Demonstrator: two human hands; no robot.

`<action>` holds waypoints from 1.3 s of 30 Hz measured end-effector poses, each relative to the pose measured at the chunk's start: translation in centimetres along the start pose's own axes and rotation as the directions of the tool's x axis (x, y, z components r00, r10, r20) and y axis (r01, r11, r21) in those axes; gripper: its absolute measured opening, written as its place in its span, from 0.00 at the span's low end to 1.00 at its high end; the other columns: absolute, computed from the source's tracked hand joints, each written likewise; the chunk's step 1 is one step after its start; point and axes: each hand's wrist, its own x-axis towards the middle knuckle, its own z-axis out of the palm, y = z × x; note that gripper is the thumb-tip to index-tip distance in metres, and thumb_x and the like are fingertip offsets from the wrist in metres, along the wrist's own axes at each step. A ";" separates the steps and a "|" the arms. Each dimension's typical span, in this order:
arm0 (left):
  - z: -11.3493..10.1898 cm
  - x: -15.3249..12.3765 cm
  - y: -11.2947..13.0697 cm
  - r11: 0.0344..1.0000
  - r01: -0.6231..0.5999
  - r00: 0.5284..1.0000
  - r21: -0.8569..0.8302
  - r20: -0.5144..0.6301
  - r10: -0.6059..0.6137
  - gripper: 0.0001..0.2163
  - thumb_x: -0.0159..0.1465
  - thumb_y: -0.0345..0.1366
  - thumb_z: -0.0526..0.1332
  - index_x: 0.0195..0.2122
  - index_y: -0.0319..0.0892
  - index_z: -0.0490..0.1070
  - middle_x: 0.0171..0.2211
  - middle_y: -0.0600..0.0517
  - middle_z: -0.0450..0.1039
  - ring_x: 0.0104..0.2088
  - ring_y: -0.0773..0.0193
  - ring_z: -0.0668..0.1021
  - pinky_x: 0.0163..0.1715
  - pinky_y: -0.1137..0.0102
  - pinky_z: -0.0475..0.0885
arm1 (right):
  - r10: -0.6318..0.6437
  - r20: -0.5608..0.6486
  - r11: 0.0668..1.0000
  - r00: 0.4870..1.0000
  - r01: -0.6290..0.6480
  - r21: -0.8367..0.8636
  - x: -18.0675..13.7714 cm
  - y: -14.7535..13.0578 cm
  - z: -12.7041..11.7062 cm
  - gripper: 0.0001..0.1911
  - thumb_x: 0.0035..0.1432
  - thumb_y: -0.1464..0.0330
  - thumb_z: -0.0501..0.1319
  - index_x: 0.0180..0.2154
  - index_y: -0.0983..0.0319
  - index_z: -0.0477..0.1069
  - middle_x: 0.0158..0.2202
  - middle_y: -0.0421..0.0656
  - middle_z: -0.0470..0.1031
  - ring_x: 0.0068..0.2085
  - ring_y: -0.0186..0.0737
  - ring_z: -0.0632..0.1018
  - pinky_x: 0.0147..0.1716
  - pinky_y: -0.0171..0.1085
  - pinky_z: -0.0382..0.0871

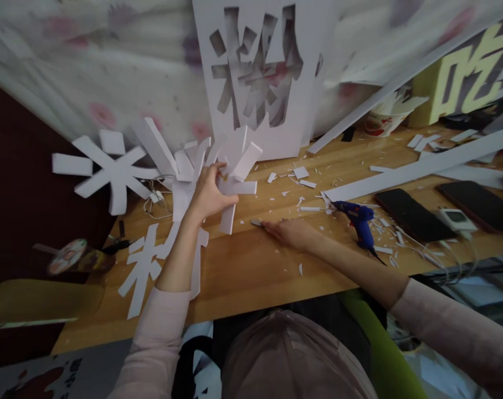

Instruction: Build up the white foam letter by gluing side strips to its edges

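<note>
My left hand holds a white foam character piece upright on the table, thumb on its near side and fingers partly hidden behind it. Low over the wood, my right hand is closed on a craft knife; only its grey blade end shows, pointing left toward the foam. To the left of my left hand stands a white star-like foam piece. A flat white cut-out character lies nearer, partly behind my left forearm.
A white foam board with a cut-out character leans at the back. Foam scraps litter the wooden table. On the right are a blue glue gun, a long white strip, phones and a paper tub. A cup stands left.
</note>
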 end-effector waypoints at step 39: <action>0.1 0.2 1.8 0.997 -0.080 0.996 -0.008 -0.046 0.080 0.35 0.45 0.29 0.69 0.56 0.44 0.64 0.50 0.47 0.66 0.51 0.54 0.73 0.55 0.56 0.69 | -0.036 0.056 0.995 0.998 0.041 -0.087 -2.1 0.7 0.3 0.22 0.71 0.64 0.47 0.63 0.51 0.65 0.34 0.47 0.81 0.33 0.45 0.81 0.29 0.36 0.66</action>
